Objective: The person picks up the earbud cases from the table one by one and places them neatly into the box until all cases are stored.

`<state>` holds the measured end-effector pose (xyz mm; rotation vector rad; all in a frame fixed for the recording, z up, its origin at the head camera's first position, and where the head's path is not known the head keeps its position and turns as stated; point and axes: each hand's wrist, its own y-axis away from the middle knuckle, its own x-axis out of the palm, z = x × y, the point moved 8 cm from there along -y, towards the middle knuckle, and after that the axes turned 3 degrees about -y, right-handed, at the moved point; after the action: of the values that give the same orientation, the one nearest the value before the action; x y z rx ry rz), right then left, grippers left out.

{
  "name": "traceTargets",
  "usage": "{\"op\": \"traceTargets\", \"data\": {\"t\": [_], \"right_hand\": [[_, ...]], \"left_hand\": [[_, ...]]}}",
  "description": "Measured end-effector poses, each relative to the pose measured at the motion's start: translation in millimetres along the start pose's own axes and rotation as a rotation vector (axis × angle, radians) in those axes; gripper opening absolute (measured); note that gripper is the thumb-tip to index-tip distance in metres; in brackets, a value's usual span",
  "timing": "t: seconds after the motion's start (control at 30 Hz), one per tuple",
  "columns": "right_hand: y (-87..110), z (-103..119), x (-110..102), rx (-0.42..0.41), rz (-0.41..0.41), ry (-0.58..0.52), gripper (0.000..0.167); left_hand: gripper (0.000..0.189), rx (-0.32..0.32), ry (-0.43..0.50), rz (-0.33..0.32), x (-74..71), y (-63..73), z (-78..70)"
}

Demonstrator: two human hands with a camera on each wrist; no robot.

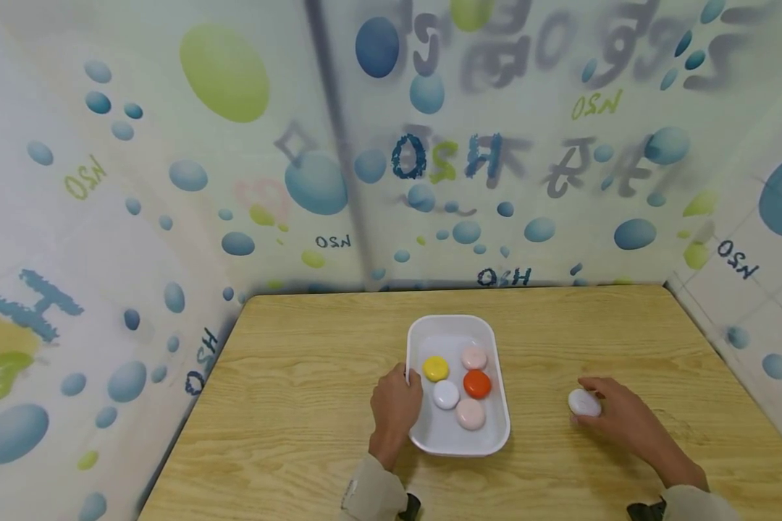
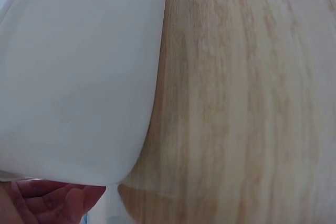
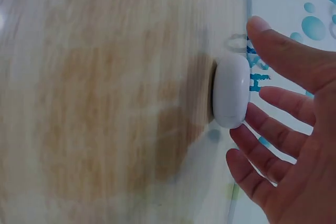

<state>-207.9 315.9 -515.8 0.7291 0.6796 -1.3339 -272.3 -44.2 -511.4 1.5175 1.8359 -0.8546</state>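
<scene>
My left hand [image 1: 394,405] grips the left rim of a white plastic tray [image 1: 492,433] in the head view, thumb over the edge; some fingers [image 2: 50,201] show by the tray wall [image 2: 79,77] in the left wrist view. Inside lie a yellow disc [image 1: 435,369], a white disc [image 1: 446,394], a red disc [image 1: 477,384] and two pink discs [image 1: 471,414], all rounded and glossy. To the right, a separate white disc [image 1: 584,403] rests on the table beside my right hand [image 1: 625,420]. In the right wrist view, the thumb stands apart from this disc [image 3: 231,90], with spread fingers close to its side.
A light wood table [image 1: 300,376] carries everything. Pale walls [image 1: 267,145] with blue and green spots and lettering rise behind it and along both sides.
</scene>
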Motion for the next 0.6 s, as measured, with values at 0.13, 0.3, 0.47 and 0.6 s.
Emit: {"op": "traceTargets", "data": {"t": [0.13,0.3,0.47,0.6], "right_hand": [[0.4,-1.3,2.4,-0.011,-0.004,0.0,0.075],[-1.0,-1.3,3.8,-0.02,-0.028,0.035,0.068],[-3.1,-0.9,4.9,-0.021,-0.024,0.051,0.068],[-4.1,-1.2,6.3,-0.031,-0.022,0.065,0.068]], "left_hand": [[0.022,-0.001,-0.003,0.002,-1.0,0.4,-0.3],[0.021,-0.007,0.002,-0.001,-1.8,1.0,0.0],[0.021,0.0,0.005,-0.007,-2.3,1.0,-0.5],[0.021,-0.003,0.004,-0.003,-1.3,0.3,0.0]]}}
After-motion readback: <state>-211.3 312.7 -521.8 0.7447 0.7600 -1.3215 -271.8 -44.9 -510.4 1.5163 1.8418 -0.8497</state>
